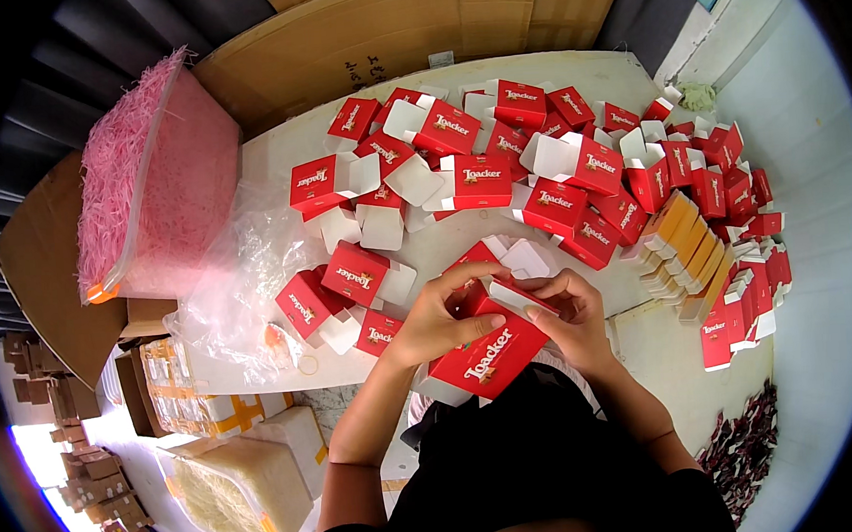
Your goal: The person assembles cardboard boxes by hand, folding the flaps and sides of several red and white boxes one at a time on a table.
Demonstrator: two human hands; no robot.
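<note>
My left hand [440, 321] and my right hand [575, 318] both hold a red folding carton [489, 359] close to my body, above the near edge of the white table [280, 144]. The left fingers wrap its far side, with the thumb on the front panel. At the upper right edge, my right thumb and fingers grip a white inner flap [512, 298]. The carton's inside is hidden from this angle. Just beyond my hands lies another carton with white flaps [530, 259], partly covered by my fingers.
Many red cartons [484, 181] with raised white flaps cover the table. Yellow-and-white slim packs [685, 238] are stacked at right, and dark small wrapped pieces [744, 452] are heaped below them. Clear plastic film [244, 285] and a tub of pink paper shreds [175, 173] are at left.
</note>
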